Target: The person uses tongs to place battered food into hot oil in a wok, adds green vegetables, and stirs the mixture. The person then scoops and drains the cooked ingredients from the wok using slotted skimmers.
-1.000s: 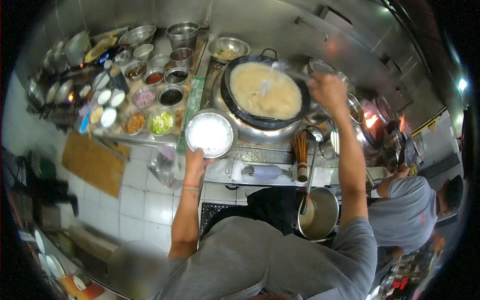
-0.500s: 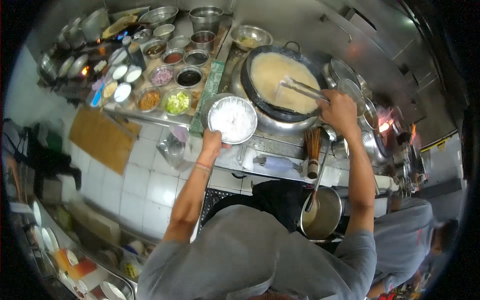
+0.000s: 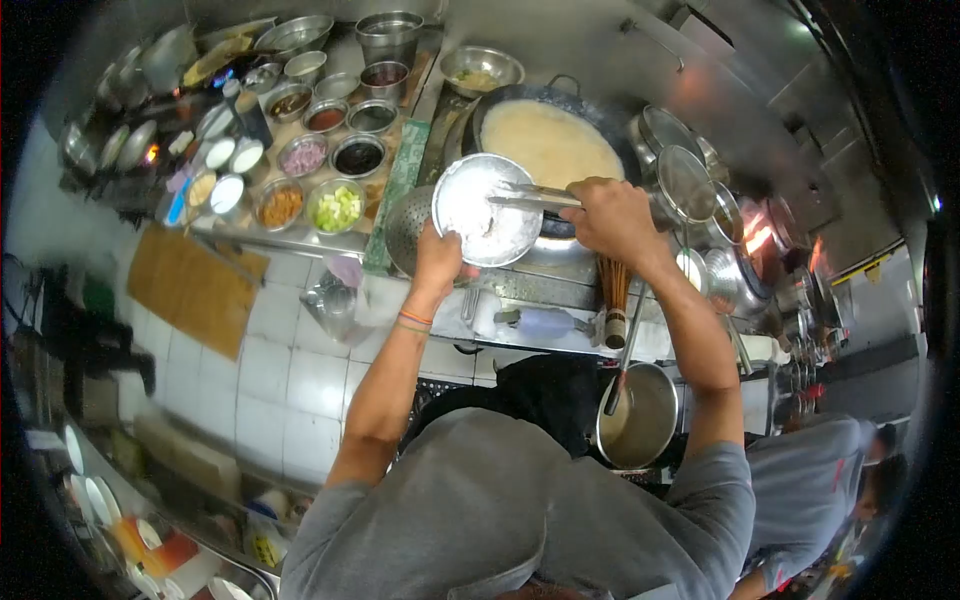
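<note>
Metal bowl (image 3: 525, 240), round, white powder (image 3: 464, 208) inside, left fingers (image 3: 451, 244) gripping rim, right fingers (image 3: 594, 194) closed round tongs (image 3: 545, 196)

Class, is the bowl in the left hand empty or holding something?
Not empty: a white, powdery-looking substance lies inside the bowl; how deep, I cannot tell.

a professional kitchen is surrounding the person: flames (image 3: 758, 238) are burning at the range's right side, a large wok (image 3: 608, 125) is holding pale liquid (image 3: 545, 138), chopped green pieces (image 3: 338, 207) and dark sauce (image 3: 358, 156) are sitting in bowls along the counter, a mesh strainer (image 3: 686, 184) is standing near the wok, steel panels (image 3: 560, 40) are lining the wall, and a grey-shirted co-worker (image 3: 805, 480) is standing alongside.
</note>
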Available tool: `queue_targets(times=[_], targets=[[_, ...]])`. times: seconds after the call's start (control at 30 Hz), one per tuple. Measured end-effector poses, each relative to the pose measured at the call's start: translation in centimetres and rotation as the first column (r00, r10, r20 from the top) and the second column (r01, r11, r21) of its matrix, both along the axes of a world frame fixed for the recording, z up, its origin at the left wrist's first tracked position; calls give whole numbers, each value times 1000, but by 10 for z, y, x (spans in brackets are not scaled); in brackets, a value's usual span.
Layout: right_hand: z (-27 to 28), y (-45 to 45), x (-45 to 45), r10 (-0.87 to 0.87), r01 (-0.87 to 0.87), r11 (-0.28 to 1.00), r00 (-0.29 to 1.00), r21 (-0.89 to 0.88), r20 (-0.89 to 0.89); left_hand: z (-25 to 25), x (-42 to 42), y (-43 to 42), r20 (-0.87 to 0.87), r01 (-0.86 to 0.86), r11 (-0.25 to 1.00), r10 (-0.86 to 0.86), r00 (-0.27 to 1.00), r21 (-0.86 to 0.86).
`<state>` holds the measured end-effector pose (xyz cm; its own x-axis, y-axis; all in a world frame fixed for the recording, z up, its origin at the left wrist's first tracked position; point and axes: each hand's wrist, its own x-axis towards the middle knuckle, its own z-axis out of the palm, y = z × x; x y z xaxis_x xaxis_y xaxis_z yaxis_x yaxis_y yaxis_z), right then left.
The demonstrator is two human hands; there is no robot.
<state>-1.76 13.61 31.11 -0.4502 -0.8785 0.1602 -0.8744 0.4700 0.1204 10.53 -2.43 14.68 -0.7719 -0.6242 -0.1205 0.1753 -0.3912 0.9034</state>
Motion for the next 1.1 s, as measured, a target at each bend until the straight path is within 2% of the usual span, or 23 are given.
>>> queue_targets(times=[0.1, 0.17, 0.23, 0.3, 0.37, 0.43, 0.5, 0.53, 0.7, 0.8, 0.83, 0.9, 0.93, 0.97, 1.03, 1.1], targets=[[0, 1, -3, 13, -13, 999, 1000, -48, -7, -8, -8, -5, -7, 42, 999, -42, 999, -34], [4, 3, -5, -32, 33, 999, 997, -22, 63, -9, -8, -6, -10, 50, 998, -50, 999, -34], [9, 7, -8, -68, 70, 997, 997, -36, 41, -8, -9, -5, -15, 69, 997, -69, 997, -40], [21, 16, -13, -108, 109, 993, 994, -51, 21, -8, -5, -3, 5, -15, 999, 15, 1000, -30], [38, 27, -23, -111, 90, 966, 991, -242, -75, -20, -2, -12, 17, -20, 1000, 20, 1000, -9], [51, 33, -39, -168, 144, 950, 983, -276, -67, -22, 6, -20, 25, -22, 1000, 22, 999, 9], [66, 38, -44, -282, 253, 904, 959, -346, -36, -21, 16, -23, 59, -100, 995, 99, 993, 9], [68, 40, -49, -277, 240, 886, 960, -396, -39, -31, 20, -30, 45, -78, 997, 77, 996, 25], [41, 38, -77, -355, 315, 865, 934, -390, -34, -44, 45, -42, 79, -137, 991, 137, 987, 3], [7, 33, -96, -371, 377, 904, 926, -202, 65, -45, 54, -43, 78, -176, 984, 176, 981, -3], [1, 35, -99, -371, 376, 905, 927, -201, 65, -42, 57, -42, 62, -175, 985, 174, 983, -1], [-2, 34, -104, -464, 465, 885, 884, -7, 55, -35, 63, -41, 47, -191, 982, 190, 981, 4], [0, 38, -101, -455, 458, 877, 889, -144, 58, -33, 65, -40, 44, -170, 985, 169, 985, 16], [6, 40, -97, -440, 444, 886, 896, -134, 59, -31, 67, -38, 44, -150, 988, 149, 988, 31], [24, 45, -82, -400, 398, 855, 914, -334, 65, -27, 67, -35, 20, -113, 993, 112, 994, 44], [46, 42, -46, -329, 340, 904, 941, -259, 86, -21, 64, -33, -5, -73, 996, 73, 997, 46]])
